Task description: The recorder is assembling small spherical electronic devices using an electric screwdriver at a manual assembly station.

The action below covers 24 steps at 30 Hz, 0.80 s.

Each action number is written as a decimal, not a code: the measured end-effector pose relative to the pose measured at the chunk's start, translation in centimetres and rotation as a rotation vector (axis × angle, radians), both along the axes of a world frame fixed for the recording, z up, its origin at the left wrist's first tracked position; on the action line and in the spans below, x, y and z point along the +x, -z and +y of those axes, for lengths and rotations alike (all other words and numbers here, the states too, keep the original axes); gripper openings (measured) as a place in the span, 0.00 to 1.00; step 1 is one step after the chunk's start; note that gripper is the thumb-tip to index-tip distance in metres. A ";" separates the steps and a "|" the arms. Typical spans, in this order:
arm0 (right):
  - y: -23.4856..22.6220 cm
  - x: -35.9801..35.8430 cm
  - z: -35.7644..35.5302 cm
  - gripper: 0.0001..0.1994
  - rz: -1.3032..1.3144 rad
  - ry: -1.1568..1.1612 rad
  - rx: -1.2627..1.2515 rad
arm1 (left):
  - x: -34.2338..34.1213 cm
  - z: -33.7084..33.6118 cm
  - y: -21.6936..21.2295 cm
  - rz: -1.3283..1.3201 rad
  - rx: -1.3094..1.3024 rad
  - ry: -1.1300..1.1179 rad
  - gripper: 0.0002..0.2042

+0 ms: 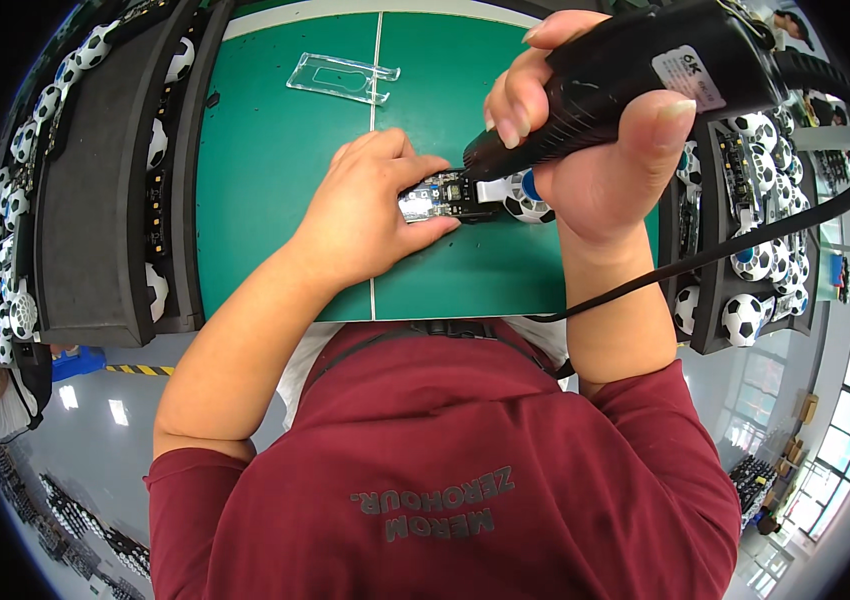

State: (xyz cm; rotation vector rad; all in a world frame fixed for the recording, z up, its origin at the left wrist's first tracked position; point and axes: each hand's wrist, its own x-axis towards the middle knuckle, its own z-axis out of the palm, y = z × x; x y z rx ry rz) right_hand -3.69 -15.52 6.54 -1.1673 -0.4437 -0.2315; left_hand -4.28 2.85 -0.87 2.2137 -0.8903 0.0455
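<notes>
My left hand (355, 205) grips a small black-and-clear electronic unit (450, 196) between thumb and fingers, pressing it against the green mat. Its inside parts show through the top. A white arm joins it to a soccer-ball-patterned piece (528, 205) with a blue centre, partly behind my right wrist. My right hand (595, 150) is wrapped round a thick black corded power tool that looks like an electric screwdriver (635, 75). Its nose points down at the unit's right part; whether the tip touches is hidden. A clear plastic bracket (343, 77) lies farther off.
The green mat (485, 275) covers the bench. A dark rack (95, 180) with soccer-ball pieces stands at left, and another black tray (695, 290) with balls at right. The tool's black cable (735, 243) loops down across my right forearm.
</notes>
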 end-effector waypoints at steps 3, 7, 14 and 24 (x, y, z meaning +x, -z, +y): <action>0.1 0.3 -0.1 0.43 0.010 -0.004 0.005 | 0.0 -0.1 0.0 0.024 0.006 -0.010 0.20; 0.2 1.1 -0.1 0.41 -0.011 -0.048 -0.027 | -0.1 0.1 0.1 0.008 0.003 -0.014 0.20; 0.1 0.6 -0.1 0.40 -0.028 -0.043 0.002 | -0.1 0.0 0.3 -0.004 -0.001 -0.018 0.21; -0.1 0.1 -0.1 0.41 -0.073 -0.004 0.001 | -0.3 0.0 0.1 -0.018 0.035 -0.028 0.21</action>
